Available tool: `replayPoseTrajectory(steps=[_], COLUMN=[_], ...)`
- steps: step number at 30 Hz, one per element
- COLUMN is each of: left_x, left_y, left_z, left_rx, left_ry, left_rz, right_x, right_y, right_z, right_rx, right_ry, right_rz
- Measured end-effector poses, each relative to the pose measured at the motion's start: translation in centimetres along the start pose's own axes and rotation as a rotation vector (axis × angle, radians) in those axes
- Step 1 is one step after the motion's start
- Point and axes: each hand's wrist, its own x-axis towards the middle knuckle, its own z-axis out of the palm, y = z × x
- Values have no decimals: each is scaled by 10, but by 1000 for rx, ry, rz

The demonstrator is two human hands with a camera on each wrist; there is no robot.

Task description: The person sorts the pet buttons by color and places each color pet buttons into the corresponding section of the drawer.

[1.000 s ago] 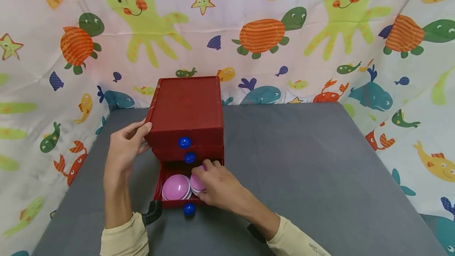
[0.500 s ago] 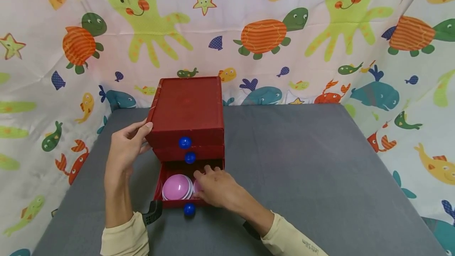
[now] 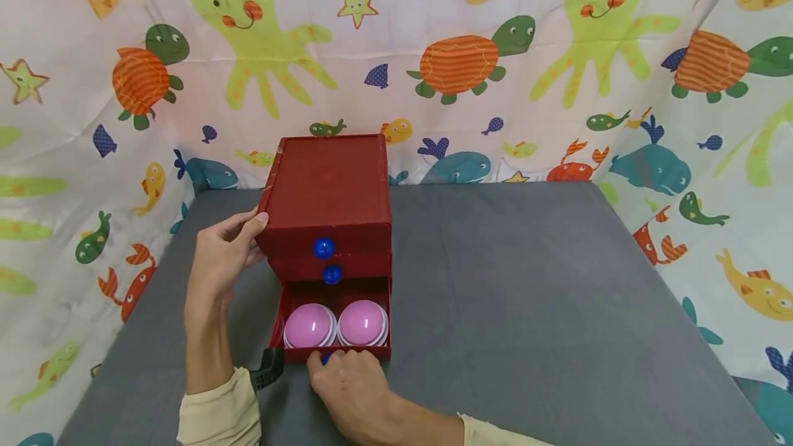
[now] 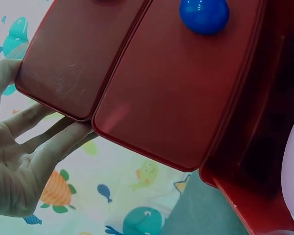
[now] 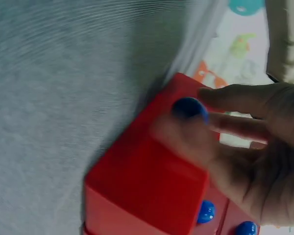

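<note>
A red drawer cabinet [image 3: 328,181] stands on the grey table with its bottom drawer [image 3: 365,353] pulled out. Two pink round lidded containers with white rims, a left one [image 3: 308,326] and a right one [image 3: 363,323], sit side by side in that drawer. My left hand [image 3: 219,253] holds the cabinet's front left corner, thumb on the top edge and fingers along the side. At the drawer front, my right hand [image 3: 356,391] has thumb and fingers around the blue knob [image 5: 188,106]; the thumb is blurred in the right wrist view.
Two upper drawers are closed, with an upper blue knob [image 3: 323,248] and a middle blue knob [image 3: 332,274]. The grey tabletop [image 3: 526,308] extends to the right. A curtain printed with sea animals [image 3: 384,40] hangs behind and along both sides.
My right hand has left the right pink container, now fully visible in the drawer, and has moved down and toward me to the drawer's knob. The left hand keeps its hold.
</note>
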Motion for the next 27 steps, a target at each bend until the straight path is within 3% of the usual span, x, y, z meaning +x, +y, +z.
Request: replayPoseTrajectory(steps=[2,11,21,24,27], left_x=[1,2,1,0,0], left_y=[0,-1,-3,-1,-1], left_z=[1,2,5,7,7], left_rx=[0,5,-8,-16,-15], left_ry=[-6,-17,9,21,22], left_rz=[-5,-29,-22,-15,-14], right_x=[0,26,42,39,28], right_y=[-1,24,38,41,50], right_z=[5,20,27,24,15], right_rx=[-13,26,-66,5,191], right_ry=[-44,74,165,125,18], right_rz=[45,158,204,190,155])
